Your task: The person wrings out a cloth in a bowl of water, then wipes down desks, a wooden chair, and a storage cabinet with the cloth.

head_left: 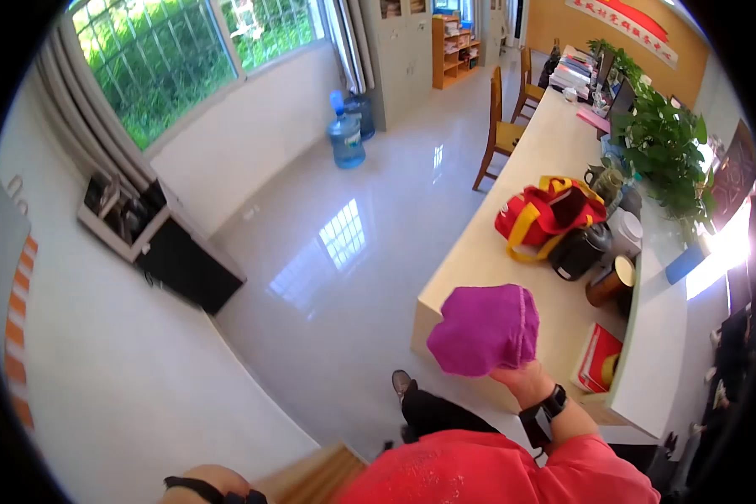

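Note:
A crumpled purple cloth point(483, 329) with a stitched seam along its right side is in my right hand point(525, 382). My fingers are mostly hidden beneath it. A black watch point(553, 401) is on that wrist. The cloth is in front of the near end of the long pale counter point(479, 260). No part I can make out as my left hand shows. At the lower left edge is a rounded patch of bare skin with a black band point(214, 485), cut off by the frame.
A red and yellow bag point(533, 218), a black container point(581, 250), a brown cup point(609, 281) and red folders point(598, 357) are on the counter. Wooden chairs point(500, 134) stand along it. Blue water bottles point(346, 139) and a black-sided cabinet point(189, 265) are on the floor.

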A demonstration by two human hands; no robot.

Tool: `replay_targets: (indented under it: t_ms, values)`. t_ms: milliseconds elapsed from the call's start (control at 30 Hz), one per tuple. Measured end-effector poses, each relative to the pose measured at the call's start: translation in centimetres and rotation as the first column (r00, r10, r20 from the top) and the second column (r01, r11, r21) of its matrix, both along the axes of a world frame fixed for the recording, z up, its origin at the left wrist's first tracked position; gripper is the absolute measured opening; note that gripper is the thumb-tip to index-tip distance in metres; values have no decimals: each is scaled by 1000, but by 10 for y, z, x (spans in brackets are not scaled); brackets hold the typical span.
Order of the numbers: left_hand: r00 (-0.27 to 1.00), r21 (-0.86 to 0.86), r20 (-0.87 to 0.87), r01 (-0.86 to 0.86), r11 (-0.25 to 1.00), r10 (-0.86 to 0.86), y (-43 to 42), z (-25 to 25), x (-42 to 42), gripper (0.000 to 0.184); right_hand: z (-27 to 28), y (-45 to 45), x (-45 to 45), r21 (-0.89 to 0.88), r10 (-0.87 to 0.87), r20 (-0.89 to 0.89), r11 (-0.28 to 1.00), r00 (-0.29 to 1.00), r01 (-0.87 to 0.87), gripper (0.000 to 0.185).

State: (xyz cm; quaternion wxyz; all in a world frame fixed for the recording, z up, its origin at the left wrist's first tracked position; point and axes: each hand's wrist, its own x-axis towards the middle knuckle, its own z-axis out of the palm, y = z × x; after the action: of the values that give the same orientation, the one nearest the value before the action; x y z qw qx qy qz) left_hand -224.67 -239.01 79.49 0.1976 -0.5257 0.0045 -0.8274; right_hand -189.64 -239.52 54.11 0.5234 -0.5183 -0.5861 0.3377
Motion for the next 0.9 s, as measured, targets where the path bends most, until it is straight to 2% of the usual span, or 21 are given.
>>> replay_targets:
  t_ms: [33,100,133,167,233,300,333,367,400,433,500,533,567,600,633,667,700,733,800,833,900]
  values:
    - [977,-104,26,214,971,-212,37,-6,5,27,-1,20,2,-25,2,-110,1000,994,-4,31]
    - [995,-407,8,-84,910,96,112,-38,-3,25,-8,57,6,-86,6,-380,995,925,-42,33]
    - [989,-516,-48,-143,845,138,161,-60,-7,30,-12,76,10,-114,5,-516,991,856,-74,34]
    - [977,-610,-119,-213,764,177,210,-82,-10,37,-17,96,13,-130,0,-637,986,771,-108,35]
    - [963,-814,-267,-241,529,29,279,-114,25,23,-25,133,18,-146,-31,-828,976,559,-162,38]
    - [706,-742,-662,-569,356,-253,350,-157,21,28,-31,165,23,-144,-74,-955,962,286,-232,41]
    - [421,-508,-862,-720,473,-284,388,-190,12,31,-33,180,24,-142,-105,-982,958,158,-248,43]
    - [222,-425,-870,-789,443,-440,410,-222,-1,35,-34,193,23,-107,-144,-983,954,-115,-281,46]
    - [-30,-243,-805,-894,376,-592,437,-261,-18,40,-38,205,22,-169,-147,-982,965,122,-200,43]
    - [-245,-31,-649,-938,347,-721,462,-299,-35,46,-45,215,20,-217,-168,-919,971,358,-102,41]
    - [-3,-263,-493,-953,153,-870,486,-355,-61,46,-51,229,19,-264,-248,-702,961,668,80,36]
    - [147,-331,-438,-943,7,-887,493,-379,-68,44,-52,237,19,-272,-287,-591,951,754,149,34]
    - [297,-388,-373,-910,-143,-879,498,-403,-77,41,-51,248,24,-240,-240,-801,968,549,73,34]
    - [284,-353,-477,-929,-115,-832,498,-430,-93,35,-51,260,29,-201,-198,-937,979,288,20,33]
    - [266,-313,-576,-945,-92,-773,497,-464,-117,29,-46,268,35,-228,-234,-956,972,174,56,33]
    - [59,-104,-558,-995,-1,-828,504,-516,-161,28,-40,273,39,-253,-258,-965,963,54,87,32]
    - [-641,88,-382,-742,665,-665,511,-544,-200,30,-36,281,42,-277,-271,-960,954,-68,113,32]
    - [-94,248,-315,-969,13,-944,508,-558,-200,30,-42,287,45,-303,-312,-950,931,12,205,31]
    - [186,246,-137,-945,-215,-973,513,-576,-211,26,-41,300,59,-215,-285,-942,919,180,332,31]
    - [246,225,-107,-938,-264,-963,528,-584,-208,24,-39,307,61,-173,-286,-923,906,258,387,31]
    - [274,172,-74,-944,-283,-959,571,-600,-195,20,-24,328,60,-280,-329,-944,825,14,491,31]
